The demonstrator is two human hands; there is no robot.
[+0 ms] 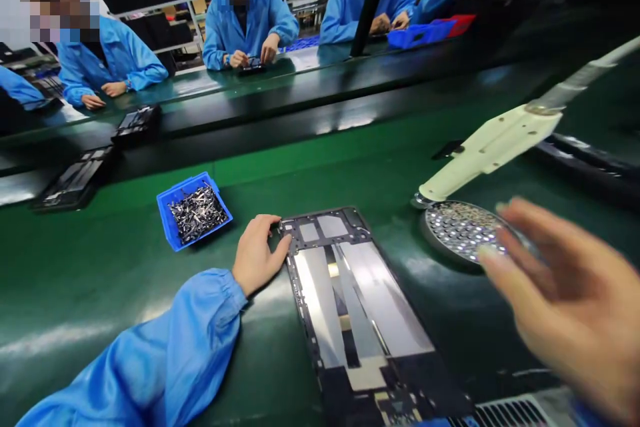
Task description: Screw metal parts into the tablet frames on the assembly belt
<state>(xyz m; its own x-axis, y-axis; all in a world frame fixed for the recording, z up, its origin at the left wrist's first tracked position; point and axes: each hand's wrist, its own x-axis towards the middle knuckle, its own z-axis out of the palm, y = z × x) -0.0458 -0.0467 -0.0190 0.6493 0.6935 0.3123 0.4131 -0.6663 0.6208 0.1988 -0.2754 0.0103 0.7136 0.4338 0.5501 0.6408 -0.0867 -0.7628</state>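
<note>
An opened tablet lies on the green bench, its inside facing up with silvery battery panels, dark frame and exposed circuit parts. My left hand grips its far left corner, thumb on the near side of the edge and fingers curled round the rim. Over the bench at the right, my right hand is blurred, with thumb and fingers apart and nothing visible between them. Its fingertips overlap the view of a round, shiny studded disc; contact cannot be made out. The tablet's near end runs out of frame.
A blue bin of small metal and black parts stands left. A cream-coloured arm or tool reaches the disc's edge. Other devices lie on the dark line beyond. Several co-workers in blue sit opposite. A slotted pale object is at the bottom right.
</note>
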